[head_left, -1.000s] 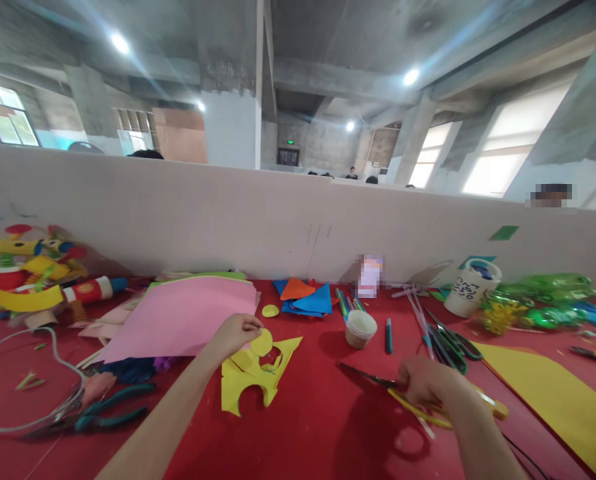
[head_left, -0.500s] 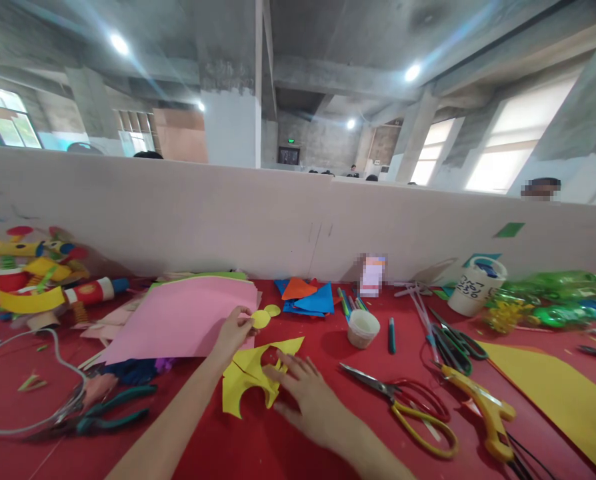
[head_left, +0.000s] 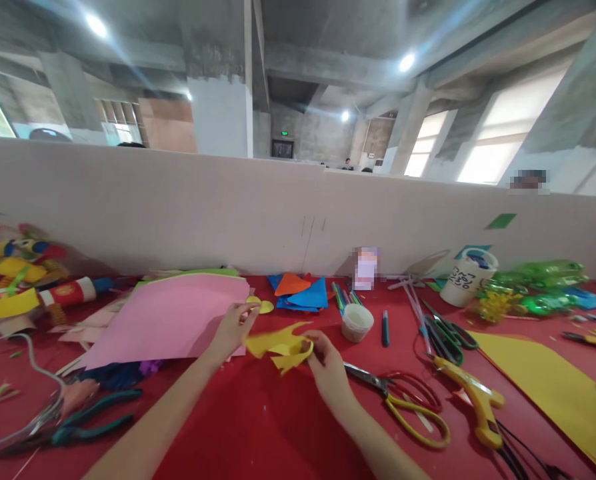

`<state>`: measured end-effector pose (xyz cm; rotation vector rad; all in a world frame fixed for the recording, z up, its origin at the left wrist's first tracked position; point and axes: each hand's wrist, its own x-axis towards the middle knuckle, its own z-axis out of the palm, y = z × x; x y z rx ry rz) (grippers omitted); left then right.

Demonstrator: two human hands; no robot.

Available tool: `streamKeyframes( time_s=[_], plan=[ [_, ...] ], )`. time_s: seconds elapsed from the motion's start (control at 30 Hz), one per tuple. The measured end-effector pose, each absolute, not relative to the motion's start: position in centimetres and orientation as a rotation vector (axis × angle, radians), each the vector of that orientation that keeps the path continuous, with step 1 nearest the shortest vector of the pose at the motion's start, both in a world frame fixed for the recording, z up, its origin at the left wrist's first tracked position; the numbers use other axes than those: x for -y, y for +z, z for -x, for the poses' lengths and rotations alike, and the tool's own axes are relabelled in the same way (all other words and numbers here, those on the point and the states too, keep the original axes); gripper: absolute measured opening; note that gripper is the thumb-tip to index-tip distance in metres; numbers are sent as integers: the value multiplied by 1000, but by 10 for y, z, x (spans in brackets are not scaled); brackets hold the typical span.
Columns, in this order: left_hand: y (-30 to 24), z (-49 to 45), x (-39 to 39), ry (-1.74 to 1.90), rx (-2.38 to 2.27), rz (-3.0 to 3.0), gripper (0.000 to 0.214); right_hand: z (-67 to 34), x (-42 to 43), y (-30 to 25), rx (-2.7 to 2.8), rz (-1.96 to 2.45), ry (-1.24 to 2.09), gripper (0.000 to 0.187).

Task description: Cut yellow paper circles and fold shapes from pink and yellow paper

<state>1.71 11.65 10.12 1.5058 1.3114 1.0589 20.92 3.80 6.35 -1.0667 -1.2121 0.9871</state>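
Note:
My right hand (head_left: 328, 373) pinches the right end of a yellow paper offcut (head_left: 278, 343) with curved cut-outs, which looks bent and lifted off the red table. My left hand (head_left: 234, 328) is closed at the fingertips, at the right edge of the pink paper sheets (head_left: 168, 320). A small yellow paper circle (head_left: 253, 300) shows at its fingers, apparently pinched and partly hidden by them. Another yellow circle (head_left: 267, 307) lies just beyond. Right of my right hand rest scissors (head_left: 385, 385) with red and yellow handles.
Blue and orange paper pieces (head_left: 303, 293), a white cup (head_left: 357, 323) and markers lie behind. On the right are a yellow glue gun (head_left: 471, 393), green-handled scissors (head_left: 445, 337) and yellow sheets (head_left: 543, 393). Pliers (head_left: 93, 417) lie left. A white partition (head_left: 203, 213) borders the table.
My right hand has gone from lying spread over the yellow offcut to pinching and raising its right end. My left hand stays by the circles; the nearer circle has shifted. The view moved slightly right.

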Motion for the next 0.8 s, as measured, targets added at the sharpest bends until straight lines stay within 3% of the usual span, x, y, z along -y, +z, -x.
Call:
streamKeyframes(
  time_s=[0.17, 0.4, 0.6, 0.73, 0.8],
  plan=[
    [96, -31, -71, 928, -884, -1262, 63, -209, -42, 59, 907, 1046, 1261, 37],
    [68, -43, -53, 899, -929, -956, 38, -205, -36, 60, 972, 1038, 1273, 36],
    [77, -37, -53, 904, -892, -909, 21, -205, -37, 57, 966, 1011, 1276, 27],
    [89, -32, -49, 853, -706, -902, 36, -209, -40, 57, 947, 1019, 1236, 11],
    [90, -28, -49, 837, -611, -907, 43, -210, -40, 59, 945, 1026, 1226, 13]
  ],
)
